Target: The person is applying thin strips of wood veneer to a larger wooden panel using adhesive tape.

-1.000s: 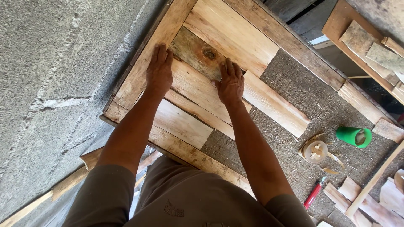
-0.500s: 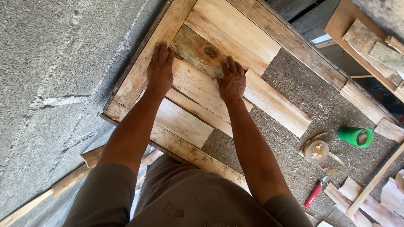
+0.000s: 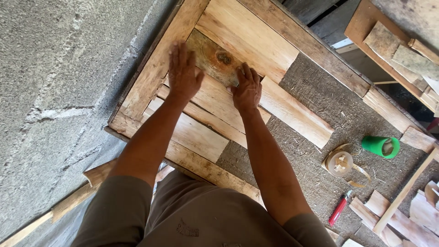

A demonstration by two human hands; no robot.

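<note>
Concrete floor beside wooden frame (image 3: 151,77); both hands (image 3: 183,73) press knotted board (image 3: 215,57).

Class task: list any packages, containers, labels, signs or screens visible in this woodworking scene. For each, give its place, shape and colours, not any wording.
Green plastic cylinder container: lies on its side on the grey fibre mat, right of the wooden frame; bright green, open end facing right.
Round clear plastic tub: on the mat left of the green one; pale, small bits inside.
No labels, signs or screens show.
</note>
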